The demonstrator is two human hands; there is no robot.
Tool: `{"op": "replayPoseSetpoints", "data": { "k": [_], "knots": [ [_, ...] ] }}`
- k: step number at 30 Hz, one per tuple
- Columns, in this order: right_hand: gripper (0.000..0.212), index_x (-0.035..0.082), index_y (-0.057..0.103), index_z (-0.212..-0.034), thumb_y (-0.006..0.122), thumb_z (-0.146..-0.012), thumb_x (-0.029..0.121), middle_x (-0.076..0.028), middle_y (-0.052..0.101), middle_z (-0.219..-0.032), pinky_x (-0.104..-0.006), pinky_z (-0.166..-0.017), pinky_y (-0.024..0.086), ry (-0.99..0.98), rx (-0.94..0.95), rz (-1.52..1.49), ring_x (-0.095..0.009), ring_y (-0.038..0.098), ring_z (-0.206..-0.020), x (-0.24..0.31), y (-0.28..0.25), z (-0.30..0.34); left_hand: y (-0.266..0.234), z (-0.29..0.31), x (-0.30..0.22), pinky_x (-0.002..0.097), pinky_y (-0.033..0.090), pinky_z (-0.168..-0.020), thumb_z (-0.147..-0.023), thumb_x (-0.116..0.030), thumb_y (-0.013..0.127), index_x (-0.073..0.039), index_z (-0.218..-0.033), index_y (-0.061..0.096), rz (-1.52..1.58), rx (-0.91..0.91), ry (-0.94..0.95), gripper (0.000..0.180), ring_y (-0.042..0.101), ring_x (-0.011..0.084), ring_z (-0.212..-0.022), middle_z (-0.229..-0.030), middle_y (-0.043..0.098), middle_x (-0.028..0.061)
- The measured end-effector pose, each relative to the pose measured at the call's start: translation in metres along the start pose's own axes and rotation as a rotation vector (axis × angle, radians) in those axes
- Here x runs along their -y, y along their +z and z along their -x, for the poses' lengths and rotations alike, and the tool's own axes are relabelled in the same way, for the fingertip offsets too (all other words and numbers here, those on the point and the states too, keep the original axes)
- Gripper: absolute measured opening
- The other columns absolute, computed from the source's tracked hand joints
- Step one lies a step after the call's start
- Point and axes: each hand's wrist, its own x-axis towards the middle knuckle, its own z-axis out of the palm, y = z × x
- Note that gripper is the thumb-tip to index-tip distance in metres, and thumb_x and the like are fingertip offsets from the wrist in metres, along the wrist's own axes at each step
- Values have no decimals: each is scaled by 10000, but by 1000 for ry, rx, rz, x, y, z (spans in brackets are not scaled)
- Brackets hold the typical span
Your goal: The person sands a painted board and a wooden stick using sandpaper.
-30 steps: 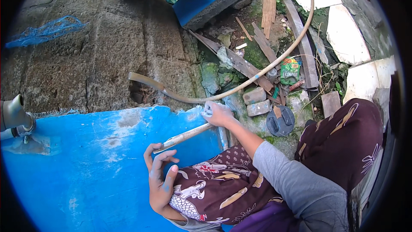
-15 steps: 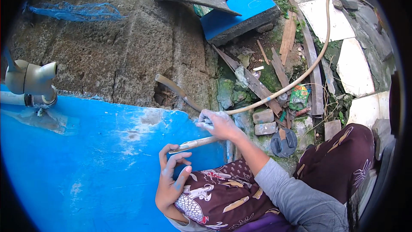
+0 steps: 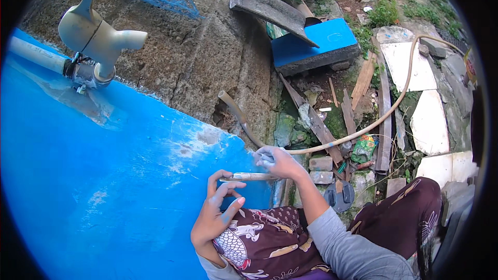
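My left hand (image 3: 211, 224) is half curled above the patterned cloth on my lap, its fingers apart and its thumb sticking out. Its index fingertip rests at the left end of a slim, pale, stick-like tool (image 3: 251, 177). The tool lies nearly level, and its right end disappears beneath my right hand (image 3: 282, 163), which is closed around it. Whitish smears cover the right fingers, which are bent together; whether anything small sits between them I cannot make out. Both hands are over the right edge of a blue-painted surface (image 3: 140, 192) with worn, pale patches.
A cream pipe fitting (image 3: 85, 33) rises at the upper left. A tan hose (image 3: 358, 134) curves past my right hand. To the right lie wooden planks (image 3: 385, 124), a green packet (image 3: 363, 148), bricks (image 3: 320, 164) and white slabs (image 3: 429, 122). A blue-topped block (image 3: 321, 41) stands farther back.
The view has turned, so the surroundings sit farther right and lower. The stick-like tool is more level than before. Both hands keep much the same pose.
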Motion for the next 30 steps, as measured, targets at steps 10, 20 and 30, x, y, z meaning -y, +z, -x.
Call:
{"op": "replayPoseSetpoints", "data": {
  "k": [10,20,30],
  "knots": [
    [300,89,741,-984,757,-819,339,-149,743,-925,-408,-848,545,335,-198,442,-309,712,-941,-5,10,0,-4,2,4,339,505,-909,-950,-106,657,-33,-1219,636,-26,-3,39,279,609,164,-979,-1373,372,109],
    [295,102,769,-947,737,-818,365,-150,743,-991,-424,-891,537,411,-301,393,-340,695,-988,-18,41,4,-3,4,6,363,529,-827,-957,-187,671,-51,-1204,633,-45,-17,105,284,670,206,-907,-1371,411,144],
    [349,154,785,-938,778,-784,468,-125,751,-954,-406,-848,540,464,-275,330,-308,708,-936,-3,11,-7,-4,5,7,356,520,-864,-946,-147,670,-46,-1206,635,-44,-17,82,281,652,194,-941,-1391,399,133]
  ]
}}
